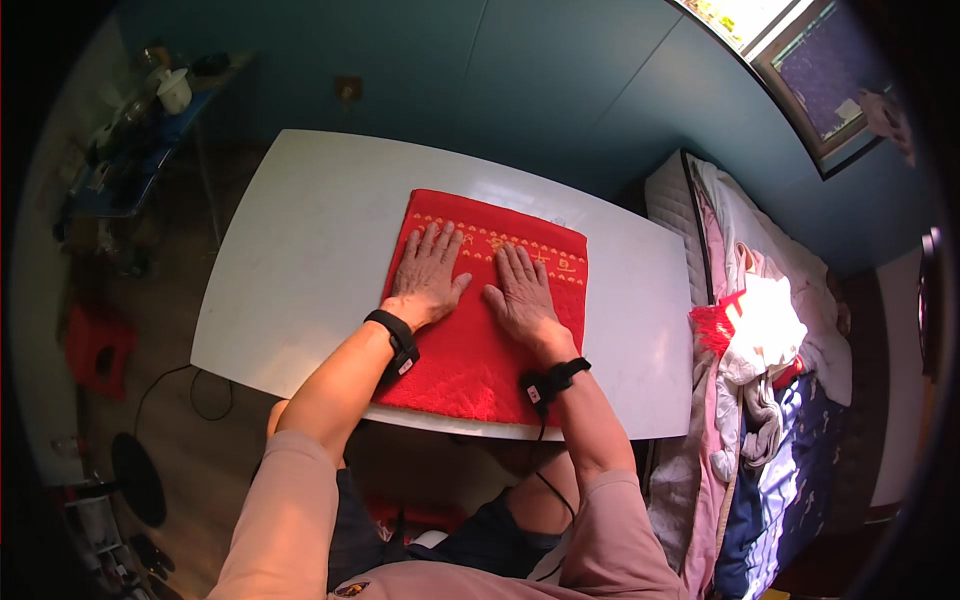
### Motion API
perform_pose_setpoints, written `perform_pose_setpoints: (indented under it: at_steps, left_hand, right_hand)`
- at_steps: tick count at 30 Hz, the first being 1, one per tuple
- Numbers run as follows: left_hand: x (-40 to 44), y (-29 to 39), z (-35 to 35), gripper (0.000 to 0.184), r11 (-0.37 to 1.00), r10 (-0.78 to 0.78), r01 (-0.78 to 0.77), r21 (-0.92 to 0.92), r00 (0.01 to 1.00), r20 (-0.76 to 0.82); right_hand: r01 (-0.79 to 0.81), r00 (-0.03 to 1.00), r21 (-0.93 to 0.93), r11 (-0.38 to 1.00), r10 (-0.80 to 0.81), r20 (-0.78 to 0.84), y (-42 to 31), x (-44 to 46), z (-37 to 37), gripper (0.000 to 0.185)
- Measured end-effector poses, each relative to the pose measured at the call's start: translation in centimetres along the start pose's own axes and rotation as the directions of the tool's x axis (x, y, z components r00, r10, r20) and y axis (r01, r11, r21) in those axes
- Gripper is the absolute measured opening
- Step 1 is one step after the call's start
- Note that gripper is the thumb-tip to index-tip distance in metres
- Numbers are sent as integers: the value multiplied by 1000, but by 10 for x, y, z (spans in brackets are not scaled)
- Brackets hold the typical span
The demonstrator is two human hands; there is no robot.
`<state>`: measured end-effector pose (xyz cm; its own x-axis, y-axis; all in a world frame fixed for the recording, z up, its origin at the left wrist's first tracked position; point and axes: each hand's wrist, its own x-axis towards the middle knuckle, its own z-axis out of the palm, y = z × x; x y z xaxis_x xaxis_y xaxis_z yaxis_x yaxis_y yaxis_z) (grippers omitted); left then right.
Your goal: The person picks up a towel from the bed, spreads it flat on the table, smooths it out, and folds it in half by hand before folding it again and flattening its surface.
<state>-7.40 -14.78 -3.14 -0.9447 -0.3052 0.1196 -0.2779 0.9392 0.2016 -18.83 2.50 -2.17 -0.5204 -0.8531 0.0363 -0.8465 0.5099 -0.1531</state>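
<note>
A red towel (455,360) lies flat on the white table (300,230), its near edge reaching the table's front edge. Yellow hearts and characters run in a band across its far part. My left hand (428,275) rests palm down on the towel's left side, fingers stretched toward the band. To its right, my right hand (522,295) also presses flat on the cloth, fingertips just below the yellow characters and thumb pointing inward. Both hands are open and hold nothing. Black bands circle both wrists.
A bed (700,420) with a heap of clothes (765,325) stands along the right. On the left are a red stool (98,350) and a blue side table (135,185) bearing a white lidded pot (174,91). A cable hangs from the right wristband.
</note>
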Motion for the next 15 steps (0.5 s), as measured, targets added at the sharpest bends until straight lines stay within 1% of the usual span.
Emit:
perform_pose_setpoints:
  at_steps: [1, 2, 3, 5, 6, 8, 9, 11, 12, 14, 15]
  left_hand:
    - [0, -5, 0, 74, 1000, -3, 3, -8, 1000, 5]
    - [-2, -11, -1, 74, 1000, -8, 8, -13, 1000, -2]
    - [-6, -14, -4, 75, 1000, -11, 11, -17, 1000, -5]
    - [-12, -23, -16, 75, 999, -38, 38, -23, 999, 24]
    - [-15, -28, -19, 76, 997, -62, 64, -40, 997, 38]
    - [-20, -38, -22, 77, 995, -94, 95, -34, 995, 41]
    - [-19, -39, -25, 77, 995, -95, 96, -31, 995, 39]
    - [-14, -41, -32, 77, 994, -96, 96, 61, 995, -4]
    - [-6, -39, -34, 77, 993, -97, 97, 64, 995, -7]
    - [15, -28, -35, 76, 1000, 18, -16, 20, 994, -105]
    - [25, -21, -33, 76, 1000, 20, -18, 19, 995, -102]
  right_hand:
    - [11, 1000, -20, 1000, -11, -1, 11, -5, -1, 71]
    - [-26, 1000, -22, 999, 26, -2, 24, -10, -3, 73]
    - [-46, 998, -17, 999, 46, -42, 42, -17, -2, 74]
    - [-160, 987, -7, 987, 160, -31, 71, -30, -8, 75]
    - [-153, 988, -8, 988, 152, -32, 84, -34, -12, 75]
    - [-296, 955, 84, 952, 296, 11, 103, -41, -14, 74]
    - [-294, 956, 85, 952, 294, 8, 100, -39, -19, 74]
    - [-334, 942, -11, 942, 334, -6, 95, -33, -29, 73]
    - [-333, 943, -9, 943, 333, -9, 91, -26, -30, 73]
    - [-143, 988, -18, 990, 141, -67, 76, -4, -27, 74]
    - [-146, 987, -17, 989, 144, -66, 66, 7, -25, 74]
